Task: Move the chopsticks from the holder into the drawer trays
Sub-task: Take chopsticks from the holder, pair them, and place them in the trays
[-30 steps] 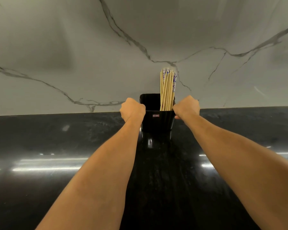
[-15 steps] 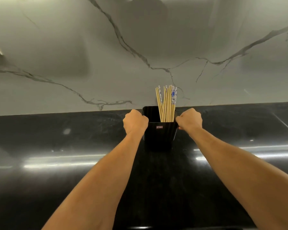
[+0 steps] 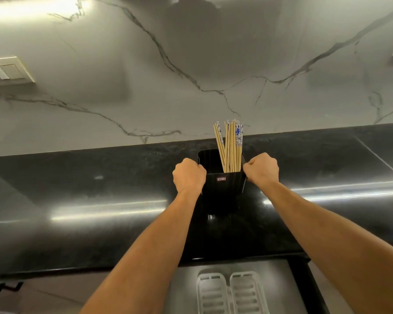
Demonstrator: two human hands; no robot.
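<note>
A black rectangular holder stands on the dark glossy counter, with a small label on its front. Several bamboo chopsticks with blue-and-white tops stand in its right half. My left hand grips the holder's left rim and my right hand grips its right rim. Below the counter's front edge, an open drawer shows two pale slotted trays side by side, with nothing visible in them.
A white marble wall with dark veins rises behind the counter. A wall socket plate sits at the upper left. The counter stretches left and right of the holder, with bright light streaks on it.
The holder has come toward me from the wall, both hands on its sides. The view has tilted down, so the open drawer and its trays now show at the bottom.
</note>
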